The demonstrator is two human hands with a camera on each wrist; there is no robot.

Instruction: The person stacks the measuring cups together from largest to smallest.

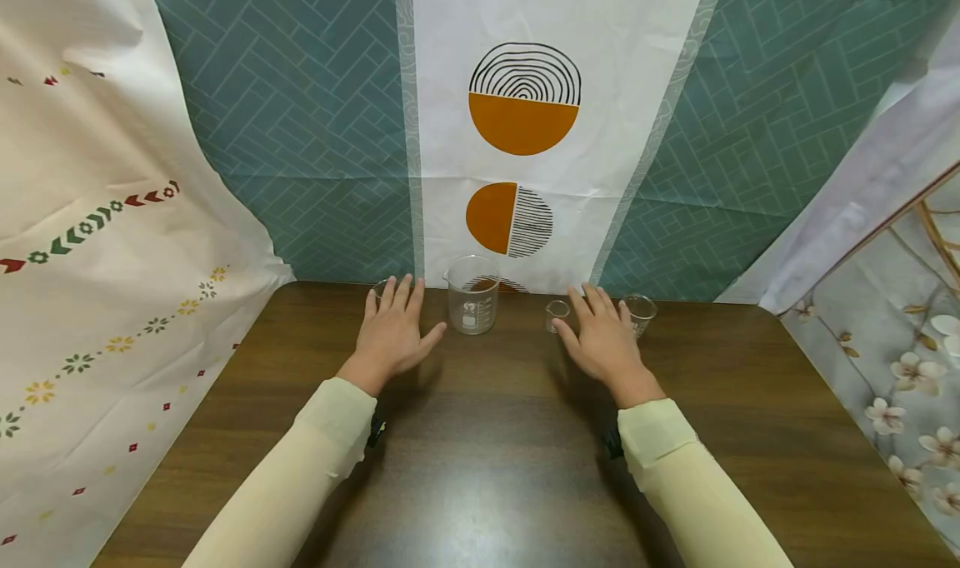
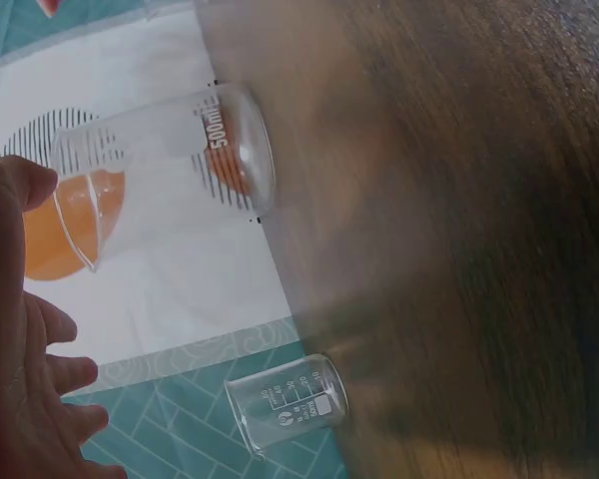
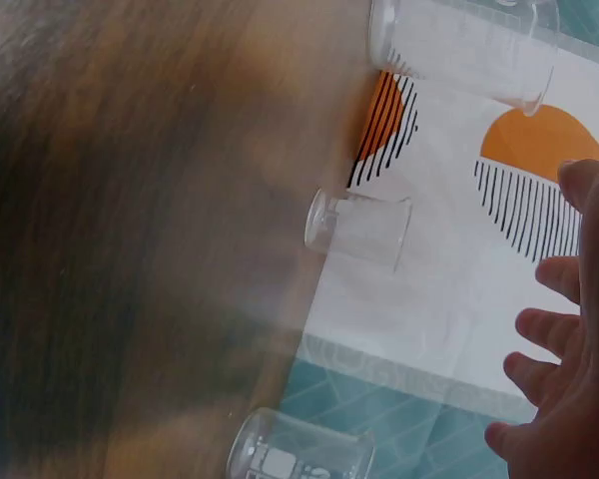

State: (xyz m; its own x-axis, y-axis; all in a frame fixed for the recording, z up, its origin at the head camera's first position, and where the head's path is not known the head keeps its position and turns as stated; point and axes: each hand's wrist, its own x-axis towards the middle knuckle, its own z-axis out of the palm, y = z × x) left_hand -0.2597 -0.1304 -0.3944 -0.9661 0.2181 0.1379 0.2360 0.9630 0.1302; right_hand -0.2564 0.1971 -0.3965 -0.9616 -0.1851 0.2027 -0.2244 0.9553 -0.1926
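Fingers (image 1: 414,298) spread; large beaker (image 1: 474,306) between left hand (image 1: 392,332), right hand (image 1: 604,338).

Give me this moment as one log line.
left grip: fingers extended, holding nothing | right grip: same | large beaker: upright on table, between grips | smallest beaker: upright

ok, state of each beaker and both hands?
Large 500 ml beaker: upright, looks empty
Leftmost beaker: upright, looks empty
Smallest beaker: upright, looks empty
Rightmost beaker: upright, no contents visible, partly hidden by a finger in the head view
Left hand: open, palm down, holding nothing
Right hand: open, palm down, holding nothing
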